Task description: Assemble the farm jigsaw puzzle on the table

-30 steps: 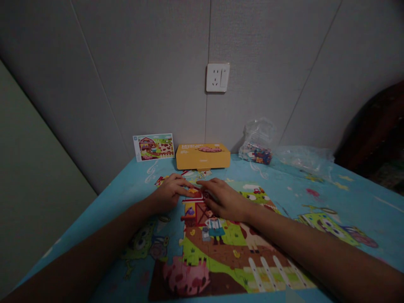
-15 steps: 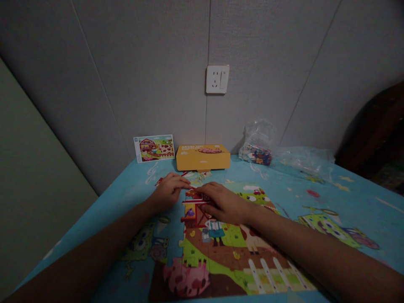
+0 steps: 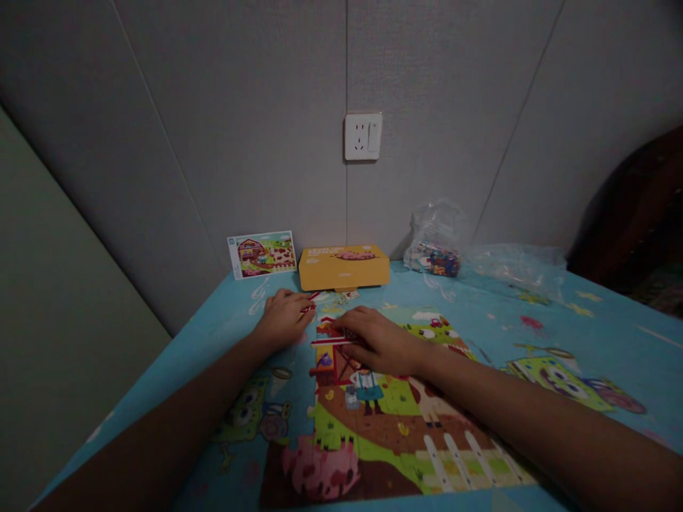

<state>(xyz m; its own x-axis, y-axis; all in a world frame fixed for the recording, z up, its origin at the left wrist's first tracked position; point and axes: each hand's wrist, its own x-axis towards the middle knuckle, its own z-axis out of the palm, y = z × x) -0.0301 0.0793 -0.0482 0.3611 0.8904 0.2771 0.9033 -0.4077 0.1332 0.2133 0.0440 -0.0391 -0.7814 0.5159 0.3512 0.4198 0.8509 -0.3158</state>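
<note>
Left hand point(image 3: 285, 318): fingers are lying half-bent by a red-and-white piece point(image 3: 308, 309), off the 11 o'clock corner of the farm puzzle point(image 3: 389, 427); cannot tell if gripping. Right hand point(image 3: 381, 341): fingers are resting extended over the puzzle toward 12, thumb apart, holding nothing visible. Yellow box point(image 3: 344, 274) is sitting beyond, at 12.

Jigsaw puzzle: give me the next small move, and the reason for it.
I'd probably have the left hand bring the red-and-white piece by its fingers to the jigsaw puzzle's upper-left edge. The barn looks unfinished there, while the picture card shows more of it; the right hand, over the barn, could steady things. Fit is uncertain.
</note>
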